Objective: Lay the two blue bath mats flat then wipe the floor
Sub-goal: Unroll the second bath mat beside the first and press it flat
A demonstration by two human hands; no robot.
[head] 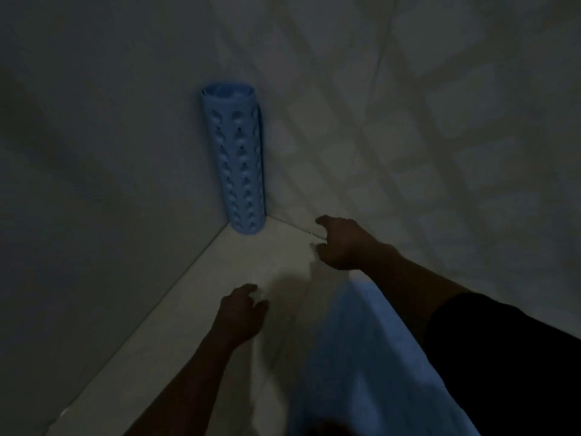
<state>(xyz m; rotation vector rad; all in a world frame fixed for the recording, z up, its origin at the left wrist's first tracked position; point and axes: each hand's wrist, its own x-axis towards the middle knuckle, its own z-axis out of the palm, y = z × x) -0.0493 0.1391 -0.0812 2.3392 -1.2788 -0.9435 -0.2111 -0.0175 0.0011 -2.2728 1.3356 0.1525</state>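
A: Blurred blue sheet [371, 357] nearest, low right; probably mat one, flat or not unclear.
B: Second?
A: Rolled mat [234, 158] upright in corner. Left hand [240, 316], right hand [341, 243] released, empty, over floor [195, 309]. Wiping not begun.

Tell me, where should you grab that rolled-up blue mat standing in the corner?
Probably round the middle of the rolled mat, coming from the open front. It stands upright with walls close behind it, and a round roll suits fingers wrapping around it.
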